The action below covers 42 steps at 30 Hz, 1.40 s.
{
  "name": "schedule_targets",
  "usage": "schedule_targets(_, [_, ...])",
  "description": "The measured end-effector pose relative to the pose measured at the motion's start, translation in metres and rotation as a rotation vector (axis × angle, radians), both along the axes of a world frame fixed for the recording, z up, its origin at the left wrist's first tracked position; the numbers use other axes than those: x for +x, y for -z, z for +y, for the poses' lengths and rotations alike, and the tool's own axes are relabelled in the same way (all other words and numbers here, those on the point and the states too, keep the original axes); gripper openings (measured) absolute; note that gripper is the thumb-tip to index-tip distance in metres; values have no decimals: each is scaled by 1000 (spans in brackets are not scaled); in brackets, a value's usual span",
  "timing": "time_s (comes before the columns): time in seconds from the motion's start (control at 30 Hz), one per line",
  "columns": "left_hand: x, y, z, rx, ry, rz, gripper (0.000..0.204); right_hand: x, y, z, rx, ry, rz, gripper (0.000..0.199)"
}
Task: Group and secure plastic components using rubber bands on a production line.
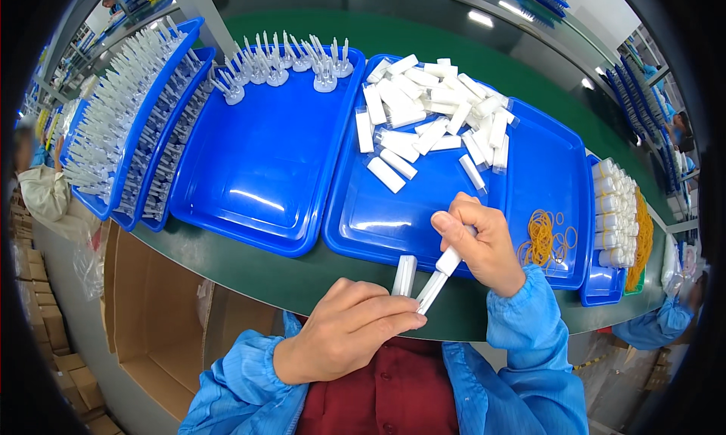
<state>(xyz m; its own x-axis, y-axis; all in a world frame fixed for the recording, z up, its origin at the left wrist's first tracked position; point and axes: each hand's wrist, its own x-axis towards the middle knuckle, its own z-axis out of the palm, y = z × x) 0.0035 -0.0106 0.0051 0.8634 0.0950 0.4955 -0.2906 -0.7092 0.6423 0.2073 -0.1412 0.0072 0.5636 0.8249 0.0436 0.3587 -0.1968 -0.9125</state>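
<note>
My right hand (480, 238) is closed with the thumb on top, gripping a short white tube-like piece (449, 262). A slim white strip (432, 290) runs from that piece down to the fingertips of my left hand (352, 325), which pinch its lower end. Beside it, another white folded strip (404, 274) stands up from behind the left fingers; how it is held is hidden. Both hands are at the near edge of a blue tray (370, 242). White rectangular pieces with clear ends (423, 94) lie heaped in its far part.
Loose orange rubber bands (540, 237) lie in the tray's right section. To the left, a blue tray (257, 155) bears clear stemmed plastic parts (325, 72); stacked trays of similar parts (125, 117) stand beyond. Bundled white rolls (614, 215) are at far right. A cardboard box (162, 314) sits below the green table.
</note>
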Motion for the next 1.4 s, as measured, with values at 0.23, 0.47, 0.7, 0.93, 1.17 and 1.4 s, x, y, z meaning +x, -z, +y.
schedule_targets(0.23, [-3,-1,-3,36,3,-9,27,1,-4,-5,22,-111,-45,37])
schedule_targets(0.47, [-2,0,-3,60,-25,-23,27,-2,-1,-7,8,-29,10,37])
schedule_targets(0.7, [-3,1,-9,125,-7,-49,27,-20,-9,-2,90,-127,-517,24])
schedule_targets(0.93, [-1,19,4,162,-58,-190,30,-44,-6,8,226,1,-595,20])
schedule_targets(1.17, [1,22,8,238,-148,-104,27,-29,1,9,121,-42,-581,10])
schedule_targets(1.4, [8,20,16,304,-235,40,31,40,16,-12,-486,39,-1283,34])
